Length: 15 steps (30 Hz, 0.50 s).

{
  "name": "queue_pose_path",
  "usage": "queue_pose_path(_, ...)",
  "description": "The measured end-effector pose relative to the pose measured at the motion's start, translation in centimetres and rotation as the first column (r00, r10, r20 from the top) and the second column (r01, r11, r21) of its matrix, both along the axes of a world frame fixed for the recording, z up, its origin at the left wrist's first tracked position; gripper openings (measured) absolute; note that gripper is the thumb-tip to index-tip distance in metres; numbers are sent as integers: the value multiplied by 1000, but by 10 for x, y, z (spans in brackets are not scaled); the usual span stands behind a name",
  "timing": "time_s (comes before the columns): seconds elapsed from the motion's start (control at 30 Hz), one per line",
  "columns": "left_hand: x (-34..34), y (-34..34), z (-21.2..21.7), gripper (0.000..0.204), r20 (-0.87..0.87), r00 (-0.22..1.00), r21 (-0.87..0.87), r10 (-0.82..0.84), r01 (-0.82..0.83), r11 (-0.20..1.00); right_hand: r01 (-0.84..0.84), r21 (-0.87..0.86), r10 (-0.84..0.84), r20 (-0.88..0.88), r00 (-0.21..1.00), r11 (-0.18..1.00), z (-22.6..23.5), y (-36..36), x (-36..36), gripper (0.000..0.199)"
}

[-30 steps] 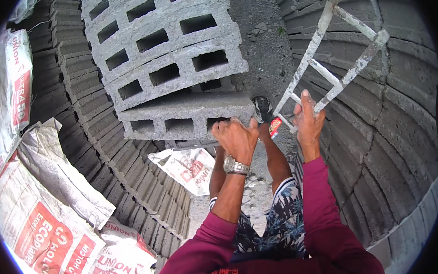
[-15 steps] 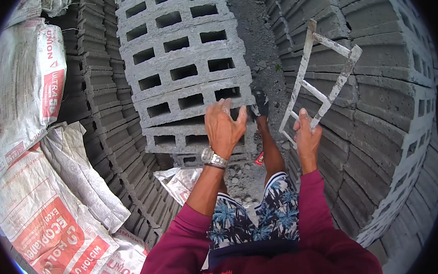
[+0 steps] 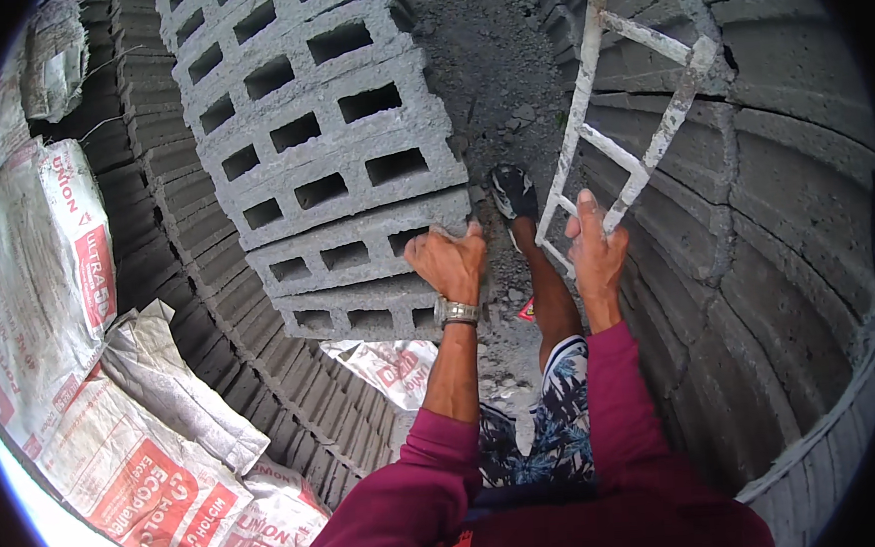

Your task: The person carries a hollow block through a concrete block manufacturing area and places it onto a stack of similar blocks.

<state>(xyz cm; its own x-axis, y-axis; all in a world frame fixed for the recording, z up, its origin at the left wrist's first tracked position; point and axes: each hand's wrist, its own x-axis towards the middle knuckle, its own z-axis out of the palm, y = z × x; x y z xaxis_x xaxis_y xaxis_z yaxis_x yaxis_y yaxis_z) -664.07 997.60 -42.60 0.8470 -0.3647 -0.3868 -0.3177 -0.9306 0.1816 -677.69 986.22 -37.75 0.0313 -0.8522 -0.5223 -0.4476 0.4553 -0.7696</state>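
Note:
My left hand [image 3: 451, 264], with a metal watch [image 3: 457, 312] on its wrist, is closed on the right end of a grey concrete hollow block [image 3: 318, 262]. The fingers curl at its end hole and the thumb lies at the corner. This block sits slightly tilted near the close end of a long row of hollow blocks [image 3: 267, 113]. Another hollow block [image 3: 342, 319] lies just nearer to me. In my right hand [image 3: 598, 255] is a whitish, cement-stained metal frame [image 3: 611, 151] with crossbars, gripped at its lower end and held off to the right.
Stacked block walls rise on the left [image 3: 189, 228] and right [image 3: 790, 132]. Torn cement bags [image 3: 153, 461] drape the left side, and another bag [image 3: 388, 365] lies below the row. My shoe [image 3: 514, 191] stands on the gravel path [image 3: 475, 61] beside the row.
My left hand has gone from hovering spread over the row's corner to gripping a block's end. The block row now appears shifted left and more slanted in view. The right hand still holds the frame.

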Motion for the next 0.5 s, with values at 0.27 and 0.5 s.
queue_pose_path(0.27,20,5,5,52,-157,976,45,150,-144,989,35,21,-37,114,993,999,-26,-32,45,50)
queue_pose_path(0.5,18,13,4,54,-104,981,0,165,-166,986,36,-19,-33,149,988,999,-41,-44,68,50)
